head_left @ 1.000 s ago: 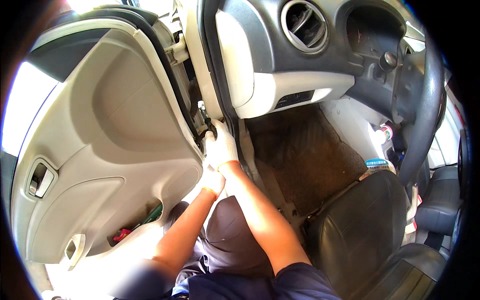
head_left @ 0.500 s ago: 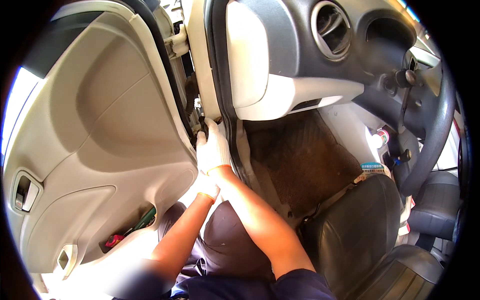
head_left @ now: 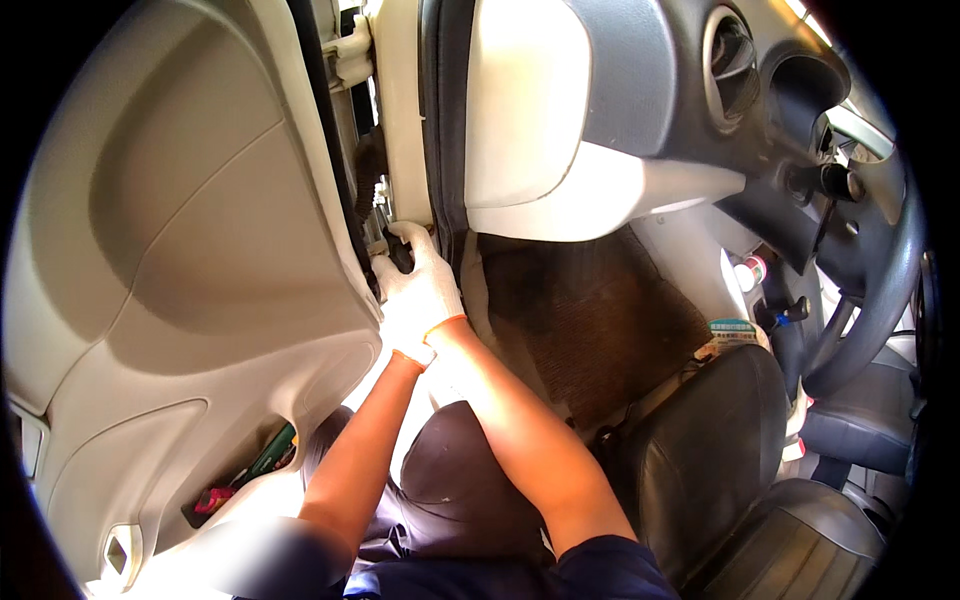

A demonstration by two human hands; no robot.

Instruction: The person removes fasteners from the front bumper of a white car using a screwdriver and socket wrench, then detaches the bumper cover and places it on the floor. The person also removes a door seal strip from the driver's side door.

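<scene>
In the narrow gap at the door hinge, my right hand (head_left: pixel 430 278), in a white knit glove with an orange cuff, has its fingers curled round a small black handle-like piece (head_left: pixel 401 256). What that piece is I cannot make out. Pressed close against it on the near side is my left hand (head_left: pixel 400 325), gloved the same way, its fingers largely hidden or merged with the right glove. Just beyond the hands, a dark corrugated sleeve (head_left: pixel 370 172) runs between the door and the pale door pillar (head_left: pixel 403 130), with a bit of bright metal beside it.
The opened beige door panel (head_left: pixel 200 230) fills the left, its lower pocket (head_left: pixel 245 475) holding red and green items. A black rubber seal (head_left: pixel 452 130) edges the pillar. To the right are a brown floor mat (head_left: pixel 595 320), a black seat (head_left: pixel 705 440) and the steering wheel (head_left: pixel 880 290).
The view has shifted, and the door and dashboard sit differently in it. My left hand has come further forward, up against the right. The right hand stays at the black piece.
</scene>
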